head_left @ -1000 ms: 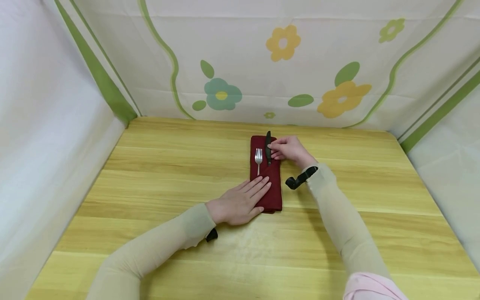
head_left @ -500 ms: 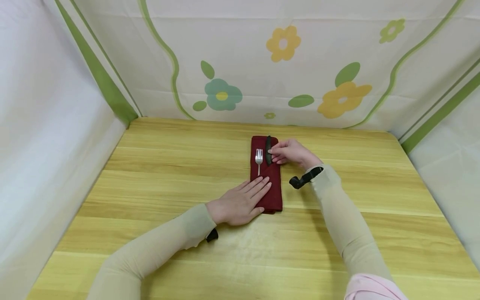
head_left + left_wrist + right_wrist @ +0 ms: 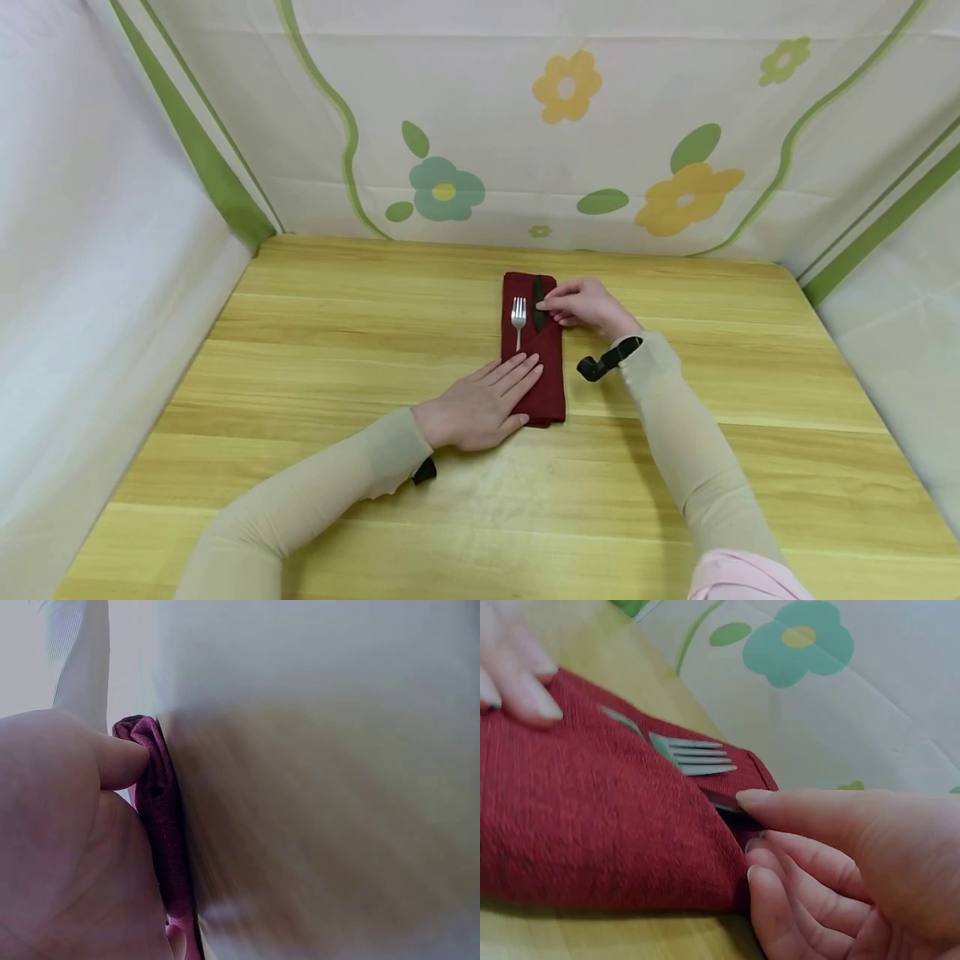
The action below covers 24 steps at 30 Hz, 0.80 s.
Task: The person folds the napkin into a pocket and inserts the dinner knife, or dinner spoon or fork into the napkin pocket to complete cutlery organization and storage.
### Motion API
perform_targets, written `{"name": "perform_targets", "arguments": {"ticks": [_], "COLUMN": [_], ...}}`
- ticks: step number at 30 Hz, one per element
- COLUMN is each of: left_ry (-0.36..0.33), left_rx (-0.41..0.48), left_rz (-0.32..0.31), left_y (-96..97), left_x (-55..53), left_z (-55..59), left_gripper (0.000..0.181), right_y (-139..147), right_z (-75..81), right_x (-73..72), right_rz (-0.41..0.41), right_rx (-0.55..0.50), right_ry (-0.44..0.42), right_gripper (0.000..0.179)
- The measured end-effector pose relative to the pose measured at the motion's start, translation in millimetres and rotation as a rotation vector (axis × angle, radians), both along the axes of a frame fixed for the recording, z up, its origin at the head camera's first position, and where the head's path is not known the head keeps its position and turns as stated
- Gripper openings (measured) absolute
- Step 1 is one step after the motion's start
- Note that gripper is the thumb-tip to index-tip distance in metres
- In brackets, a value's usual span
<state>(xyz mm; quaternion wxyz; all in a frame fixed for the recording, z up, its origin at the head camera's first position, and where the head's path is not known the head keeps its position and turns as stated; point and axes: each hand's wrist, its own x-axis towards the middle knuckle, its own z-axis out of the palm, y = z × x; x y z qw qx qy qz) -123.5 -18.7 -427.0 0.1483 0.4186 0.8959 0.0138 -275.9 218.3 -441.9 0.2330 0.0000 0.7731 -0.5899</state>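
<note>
A dark red folded napkin (image 3: 546,375) lies lengthwise on the table, its slanted fold forming a pocket. My left hand (image 3: 480,406) lies flat across its lower left part, fingers straight, pressing it down; the left wrist view shows the thumb against the napkin's thick folded edge (image 3: 165,817). A silver fork (image 3: 518,312) stands tines-up in the pocket, its lower handle hidden. Just right of the fork, my right hand (image 3: 588,304) pinches a dark knife (image 3: 538,292) between thumb and fingers. In the right wrist view the knife (image 3: 724,801) enters the pocket opening, its lower end hidden under the cloth.
The wooden table (image 3: 337,317) stretches out on both sides of the napkin. A white cloth backdrop (image 3: 495,100) with printed flowers rises behind its far edge, and white side curtains (image 3: 97,250) flank it. Black camera mounts (image 3: 592,367) sit on the wrists.
The knife has slid down toward the pocket, so less of it sticks out above the napkin's top. My right hand has moved slightly down with it. My left hand has stayed put.
</note>
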Motion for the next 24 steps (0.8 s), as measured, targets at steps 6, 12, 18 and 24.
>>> {"name": "perform_targets", "arguments": {"ticks": [6, 12, 18, 24], "left_ry": [0.011, 0.013, 0.015, 0.033], "left_rx": [-0.002, -0.007, -0.003, 0.000], "left_rz": [-0.001, 0.005, 0.006, -0.007], "left_y": [0.0, 0.1, 0.4, -0.6], "left_x": [-0.8, -1.6, -1.2, -1.1], "left_z": [-3.0, -7.0, -5.6, -6.9], "left_gripper": [0.069, 0.069, 0.069, 0.068], "right_y": [0, 0, 5, 19], "right_z": [-0.4, -1.0, -1.2, 26.0], "right_x": [1.0, 3.9, 3.8, 4.1], "right_rz": [-0.050, -0.063, -0.078, -0.161], "right_rx": [0.070, 0.068, -0.014, -0.118], "right_ry": [0.034, 0.054, 0.073, 0.200], "right_gripper": [0.035, 0.037, 0.055, 0.057]}}
